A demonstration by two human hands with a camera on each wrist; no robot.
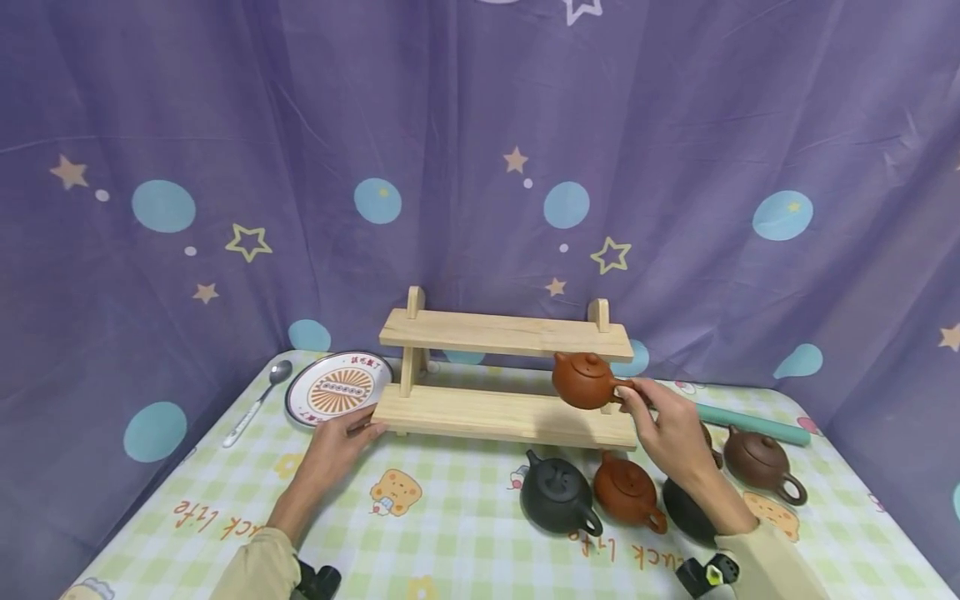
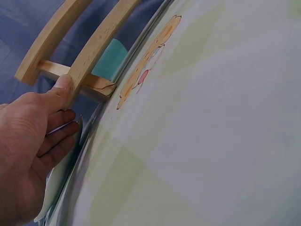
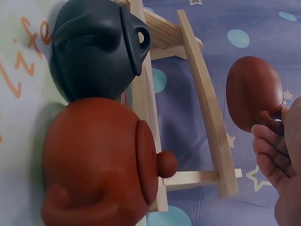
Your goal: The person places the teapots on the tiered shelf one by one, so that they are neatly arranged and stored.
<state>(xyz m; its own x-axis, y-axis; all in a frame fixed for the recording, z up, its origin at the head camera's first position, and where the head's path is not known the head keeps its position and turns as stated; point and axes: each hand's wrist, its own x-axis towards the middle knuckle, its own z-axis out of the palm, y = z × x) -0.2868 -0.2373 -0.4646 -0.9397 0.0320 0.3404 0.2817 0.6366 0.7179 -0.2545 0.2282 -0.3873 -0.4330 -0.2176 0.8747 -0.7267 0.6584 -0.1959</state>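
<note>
My right hand (image 1: 671, 433) holds a reddish-brown clay teapot (image 1: 583, 383) by its handle, raised in front of the right side of a two-tier wooden shelf (image 1: 480, 412). Its spout points left in the head view. The right wrist view catches the rounded body of this teapot (image 3: 254, 92) beside the fingertips. At the shelf's left end, my left hand (image 1: 330, 454) grips the lower board, with the thumb (image 2: 63, 84) against its edge. Below the right half of the shelf sit a black teapot (image 1: 557, 496) and another reddish-brown teapot (image 1: 628, 490) on the cloth.
Partly behind my right forearm lies another black teapot (image 1: 686, 510). Farther right are a dark brown teapot (image 1: 756, 458) and a green rod (image 1: 757, 423). A patterned plate (image 1: 300, 392) and a spoon (image 1: 258, 404) lie left of the shelf. A purple curtain (image 1: 480, 100) hangs behind.
</note>
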